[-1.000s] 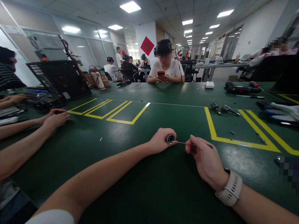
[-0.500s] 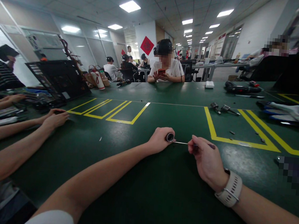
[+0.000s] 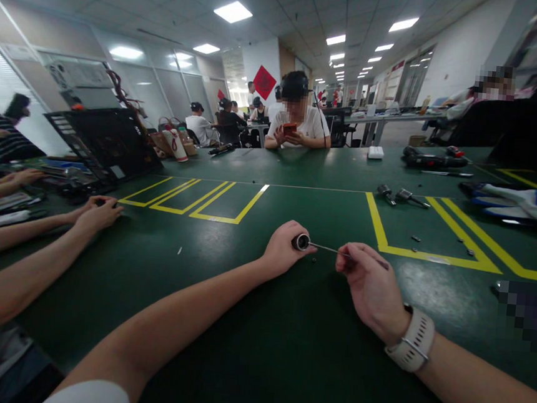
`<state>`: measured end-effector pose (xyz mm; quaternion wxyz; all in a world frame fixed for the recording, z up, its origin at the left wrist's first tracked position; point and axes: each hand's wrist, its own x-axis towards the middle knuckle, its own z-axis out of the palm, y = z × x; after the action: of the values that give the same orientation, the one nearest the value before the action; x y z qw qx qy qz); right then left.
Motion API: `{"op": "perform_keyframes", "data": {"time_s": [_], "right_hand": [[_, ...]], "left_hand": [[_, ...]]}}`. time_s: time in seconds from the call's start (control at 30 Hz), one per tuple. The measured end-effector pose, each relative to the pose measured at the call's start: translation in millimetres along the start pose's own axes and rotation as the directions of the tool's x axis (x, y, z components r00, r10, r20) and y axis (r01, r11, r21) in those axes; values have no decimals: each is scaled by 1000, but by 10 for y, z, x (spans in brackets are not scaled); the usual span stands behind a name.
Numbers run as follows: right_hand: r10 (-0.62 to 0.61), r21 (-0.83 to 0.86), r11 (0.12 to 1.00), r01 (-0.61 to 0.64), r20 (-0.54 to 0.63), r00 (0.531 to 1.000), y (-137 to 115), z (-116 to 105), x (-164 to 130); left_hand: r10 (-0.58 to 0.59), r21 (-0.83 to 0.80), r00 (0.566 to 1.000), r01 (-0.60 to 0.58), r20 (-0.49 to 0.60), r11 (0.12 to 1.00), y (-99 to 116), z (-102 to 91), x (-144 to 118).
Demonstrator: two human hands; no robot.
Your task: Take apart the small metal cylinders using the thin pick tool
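While left hand point(image 3: 283, 253) grips the small round part point(image 3: 300, 242), right hand point(image 3: 368, 289) pinches the thin driver point(image 3: 334, 251); light, rigid, probably slippery—hold the barrel.

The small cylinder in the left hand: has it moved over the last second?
Yes. The small cylinder shifted slightly left and farther away, judged against the yellow line.

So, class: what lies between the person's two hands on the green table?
In the head view, a thin metal tool shaft spans the gap, running from the right hand to the small black cylinder gripped by the left hand.
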<state>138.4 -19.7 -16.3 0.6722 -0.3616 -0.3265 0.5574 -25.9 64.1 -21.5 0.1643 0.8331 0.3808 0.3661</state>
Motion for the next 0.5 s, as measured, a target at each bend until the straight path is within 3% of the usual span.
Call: {"op": "perform_keyframes", "data": {"time_s": [0.27,0.5], "right_hand": [[-29,-195,979,64,173,984,23,16,-58],[-74,-306,944,124,170,983,92,-22,-59]], "left_hand": [[-20,-163,998,30,61,986,-25,36,-9],[-25,-124,999,28,22,992,18,14,-25]]}}
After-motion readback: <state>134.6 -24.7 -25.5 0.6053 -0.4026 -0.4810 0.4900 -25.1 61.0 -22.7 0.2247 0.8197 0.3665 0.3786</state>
